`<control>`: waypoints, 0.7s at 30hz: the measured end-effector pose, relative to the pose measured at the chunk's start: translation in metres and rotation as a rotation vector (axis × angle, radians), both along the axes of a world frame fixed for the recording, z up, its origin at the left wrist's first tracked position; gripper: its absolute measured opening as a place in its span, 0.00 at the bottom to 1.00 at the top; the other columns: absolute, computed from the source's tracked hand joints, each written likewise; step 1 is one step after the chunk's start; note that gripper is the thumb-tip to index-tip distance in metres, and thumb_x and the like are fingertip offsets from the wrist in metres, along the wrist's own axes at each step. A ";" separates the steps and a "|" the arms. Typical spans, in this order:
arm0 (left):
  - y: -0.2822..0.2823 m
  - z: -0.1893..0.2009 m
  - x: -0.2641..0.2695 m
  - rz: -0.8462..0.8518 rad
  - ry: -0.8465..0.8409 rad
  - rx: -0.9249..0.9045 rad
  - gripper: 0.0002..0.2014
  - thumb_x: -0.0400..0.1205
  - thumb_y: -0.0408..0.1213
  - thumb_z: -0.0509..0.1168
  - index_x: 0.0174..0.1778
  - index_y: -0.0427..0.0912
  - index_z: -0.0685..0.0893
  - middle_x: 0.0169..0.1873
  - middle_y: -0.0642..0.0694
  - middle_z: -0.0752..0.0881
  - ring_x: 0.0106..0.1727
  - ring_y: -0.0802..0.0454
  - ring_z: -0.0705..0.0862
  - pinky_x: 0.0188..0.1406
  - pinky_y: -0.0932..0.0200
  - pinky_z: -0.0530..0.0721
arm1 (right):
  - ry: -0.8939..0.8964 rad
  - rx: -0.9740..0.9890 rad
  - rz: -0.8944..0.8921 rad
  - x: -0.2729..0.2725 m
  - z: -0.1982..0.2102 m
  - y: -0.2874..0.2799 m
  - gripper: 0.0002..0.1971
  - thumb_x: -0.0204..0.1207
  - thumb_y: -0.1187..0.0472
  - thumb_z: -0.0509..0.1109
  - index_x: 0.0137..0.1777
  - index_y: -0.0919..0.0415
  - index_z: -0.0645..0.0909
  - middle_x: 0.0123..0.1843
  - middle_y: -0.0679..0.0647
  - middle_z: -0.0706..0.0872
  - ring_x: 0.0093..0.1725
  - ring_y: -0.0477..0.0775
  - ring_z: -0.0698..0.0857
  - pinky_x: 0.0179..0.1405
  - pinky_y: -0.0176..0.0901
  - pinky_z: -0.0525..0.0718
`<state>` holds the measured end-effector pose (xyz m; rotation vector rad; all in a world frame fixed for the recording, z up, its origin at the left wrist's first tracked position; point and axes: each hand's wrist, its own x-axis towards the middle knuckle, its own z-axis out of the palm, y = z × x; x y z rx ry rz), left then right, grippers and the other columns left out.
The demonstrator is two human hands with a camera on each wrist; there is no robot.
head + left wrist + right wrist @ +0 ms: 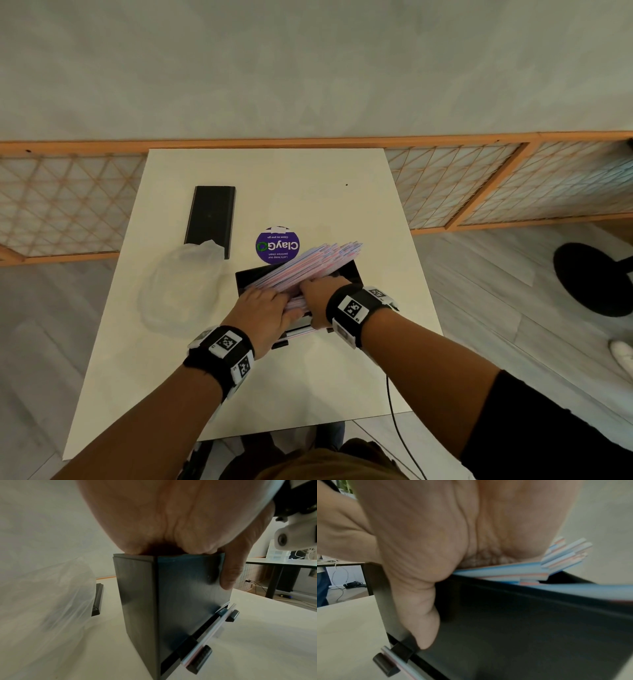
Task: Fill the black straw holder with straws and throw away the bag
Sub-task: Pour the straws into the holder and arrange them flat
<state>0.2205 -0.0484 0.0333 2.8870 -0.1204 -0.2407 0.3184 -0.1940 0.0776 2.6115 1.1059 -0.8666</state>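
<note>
The black straw holder (346,270) stands open-topped on the white table (308,383). A thick bundle of pink, blue and white straws (322,258) lies tilted in it, its far ends sticking out over the far right rim. My left hand (265,313) and right hand (320,294) both grip the near end of the bundle, fingers curled over it. In the left wrist view my left hand (163,520) sits on the holder (188,595), thumb down its front. The right wrist view shows my right hand (453,527) on the straws (565,553), thumb on the holder (522,615). The clear bag (178,284) lies crumpled to the left.
The holder's black lid (210,216) lies flat at the far left, partly under the bag. A purple round sticker (277,245) is on the table behind the holder. One straw (211,632) lies in the dispensing slot. A wooden lattice rail (479,185) runs behind; a black stool base (589,277) stands right.
</note>
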 end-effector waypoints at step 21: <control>-0.001 0.004 -0.007 0.164 -0.075 -0.281 0.25 0.81 0.63 0.63 0.65 0.49 0.83 0.58 0.52 0.78 0.61 0.52 0.77 0.64 0.53 0.79 | 0.526 0.537 -0.489 -0.029 0.031 -0.084 0.07 0.84 0.55 0.69 0.53 0.55 0.87 0.46 0.49 0.92 0.40 0.42 0.87 0.43 0.38 0.84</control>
